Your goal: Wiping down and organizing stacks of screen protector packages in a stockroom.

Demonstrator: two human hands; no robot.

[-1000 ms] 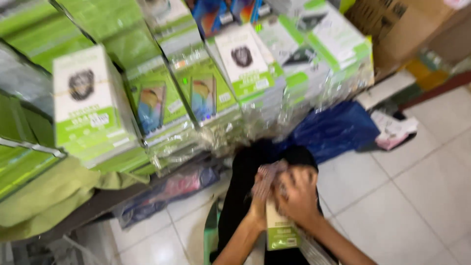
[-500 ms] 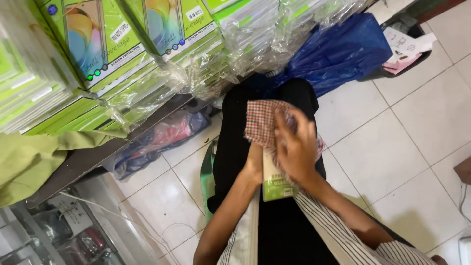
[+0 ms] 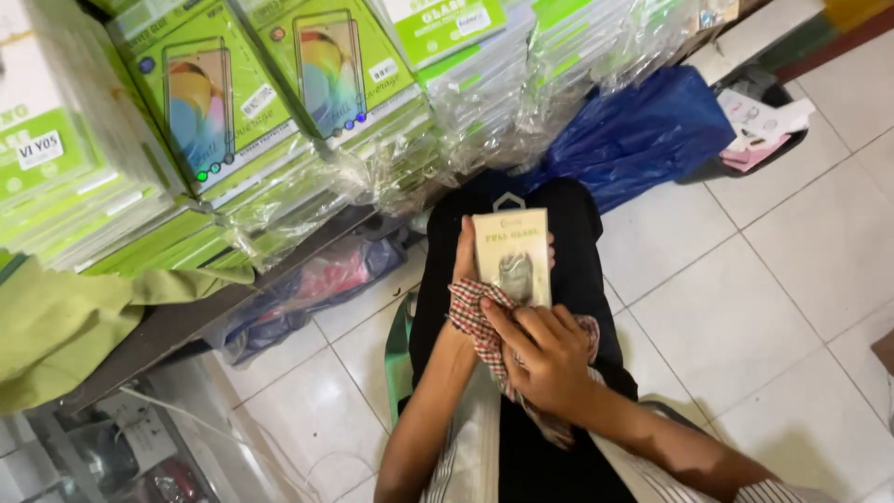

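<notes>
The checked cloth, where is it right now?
In the head view, the checked cloth sits just below centre, bunched under the right hand against the lower edge of the pale flat package held upright by the left hand.

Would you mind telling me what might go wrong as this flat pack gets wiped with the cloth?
1. The left hand seems to grip the flat pack only by its edge, so pressure from the right hand might make it slip onto the tiled floor.
2. The checked cloth is bunched over the pack's lower part, so dirt there could be missed.
</notes>
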